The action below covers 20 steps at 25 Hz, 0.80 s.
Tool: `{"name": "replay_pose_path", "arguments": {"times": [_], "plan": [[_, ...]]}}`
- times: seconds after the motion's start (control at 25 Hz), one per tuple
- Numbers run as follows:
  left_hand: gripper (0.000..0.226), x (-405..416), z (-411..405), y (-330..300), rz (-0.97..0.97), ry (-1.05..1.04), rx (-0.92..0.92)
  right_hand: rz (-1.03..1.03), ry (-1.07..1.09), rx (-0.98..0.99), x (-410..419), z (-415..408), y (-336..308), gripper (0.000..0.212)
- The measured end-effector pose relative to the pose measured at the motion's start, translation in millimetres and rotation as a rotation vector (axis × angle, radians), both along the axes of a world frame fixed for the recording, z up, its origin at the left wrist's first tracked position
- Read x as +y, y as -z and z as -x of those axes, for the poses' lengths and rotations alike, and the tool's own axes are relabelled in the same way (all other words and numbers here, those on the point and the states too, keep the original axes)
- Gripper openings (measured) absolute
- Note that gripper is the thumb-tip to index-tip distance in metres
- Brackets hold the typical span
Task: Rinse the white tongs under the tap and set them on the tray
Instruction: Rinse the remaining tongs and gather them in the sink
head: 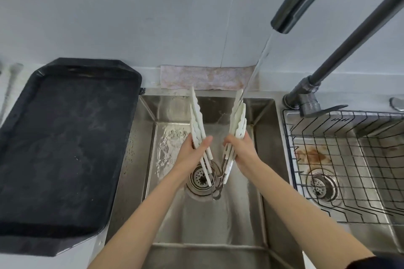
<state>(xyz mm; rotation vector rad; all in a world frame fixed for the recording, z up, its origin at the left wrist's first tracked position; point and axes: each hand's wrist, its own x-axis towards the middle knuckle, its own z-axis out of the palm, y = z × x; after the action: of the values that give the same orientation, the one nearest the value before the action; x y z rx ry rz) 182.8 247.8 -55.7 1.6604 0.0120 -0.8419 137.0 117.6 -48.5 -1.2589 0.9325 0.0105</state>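
Observation:
Several white tongs [197,124] with scalloped tips are spread wide in a V above the steel sink [258,159]. My left hand [193,152] grips the left arms, my right hand [242,150] grips the right arms [238,120]. Their hinged ends with metal loops meet low above the drain [199,179]. Water from the dark tap [290,13] streams down onto the tips of the right arms. The black tray [65,148] lies on the counter to the left of the sink, with nothing on it.
A second basin at the right holds a black wire rack [341,159] and a stained bottom. The tap's base and lever [310,102] stand between the basins. A pinkish cloth [205,77] lies along the wall behind the sink.

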Motion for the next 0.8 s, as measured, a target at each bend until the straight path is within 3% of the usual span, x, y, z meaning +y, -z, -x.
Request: {"name": "replay_pose_path", "arguments": {"times": [0.16,0.36,0.48,0.68,0.8], "plan": [[0.014,-1.2,-4.4,-13.2,0.1,-0.076,0.024,-0.057,-0.138,-0.088,-15.2,2.9,-15.8,0.018],[0.027,0.6,-10.0,-22.2,0.121,-0.052,0.007,-0.04,-0.174,-0.178,-24.4,-8.6,-40.2,0.006],[0.03,-0.7,-7.6,-26.7,0.133,-0.024,0.002,0.002,-0.122,-0.225,-28.5,-14.9,-46.4,0.018],[0.029,-4.0,-2.9,-28.4,0.142,0.012,0.02,0.246,-0.177,-0.257,-24.2,-12.0,-53.3,0.018],[0.028,-4.9,-3.2,-28.8,0.149,0.0,-0.007,0.243,-0.19,-0.264,-26.3,-7.6,-54.5,0.022]]}}
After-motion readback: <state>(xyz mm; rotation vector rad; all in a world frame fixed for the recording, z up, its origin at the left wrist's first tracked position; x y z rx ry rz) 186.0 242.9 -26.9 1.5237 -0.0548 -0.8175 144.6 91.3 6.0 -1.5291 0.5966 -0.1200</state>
